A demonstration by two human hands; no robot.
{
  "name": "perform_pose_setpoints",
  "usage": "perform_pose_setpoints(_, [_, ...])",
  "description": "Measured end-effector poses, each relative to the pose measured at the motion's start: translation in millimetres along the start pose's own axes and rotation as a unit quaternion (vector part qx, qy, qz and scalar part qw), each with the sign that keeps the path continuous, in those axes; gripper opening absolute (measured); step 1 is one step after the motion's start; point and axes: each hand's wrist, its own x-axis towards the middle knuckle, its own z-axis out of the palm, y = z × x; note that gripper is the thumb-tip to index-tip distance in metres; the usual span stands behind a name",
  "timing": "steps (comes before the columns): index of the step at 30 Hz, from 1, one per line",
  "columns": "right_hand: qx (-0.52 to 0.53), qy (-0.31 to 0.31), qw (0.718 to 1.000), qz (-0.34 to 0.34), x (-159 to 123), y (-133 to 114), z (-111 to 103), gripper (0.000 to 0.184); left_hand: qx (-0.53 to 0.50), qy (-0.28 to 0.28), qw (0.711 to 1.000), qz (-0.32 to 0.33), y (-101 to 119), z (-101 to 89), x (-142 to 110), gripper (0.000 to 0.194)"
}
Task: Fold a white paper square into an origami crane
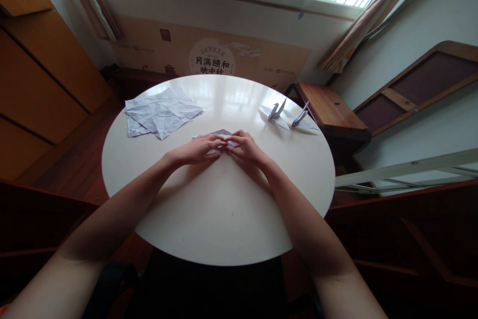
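Near the middle of the white round table, a small folded sheet of paper [223, 132] lies under my fingers. My left hand [201, 149] grips its left part, and my right hand [243, 146] grips its right part. The fingertips of both hands meet at the paper's near middle, with the thumbs low on the near side. Much of the paper is covered by the fingers, so its exact fold cannot be made out. Two folded paper cranes, one crane [276, 113] and another crane [300, 119], stand apart from my hands at the far right.
Several creased paper sheets [160, 110] lie in an overlapping pile at the table's far left. The white table [224, 219] has a rounded edge. Beyond it are a wooden desk [328, 105] at right and a wooden cabinet [41, 70] at left.
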Motion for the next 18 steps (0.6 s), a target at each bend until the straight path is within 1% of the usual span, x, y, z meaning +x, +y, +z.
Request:
perform_pose_setpoints(4, [0.006, 0.000, 1.000, -0.002, -0.1, 0.2, -0.3, 0.032, 0.002, 0.004, 1.000, -0.003, 0.2, 0.4, -0.1, 0.042])
perform_pose_setpoints(18, [0.003, 0.005, 1.000, -0.003, -0.4, 1.2, 0.9, 0.030, 0.003, 0.003, 1.000, 0.001, 0.2, 0.0, -0.1, 0.042])
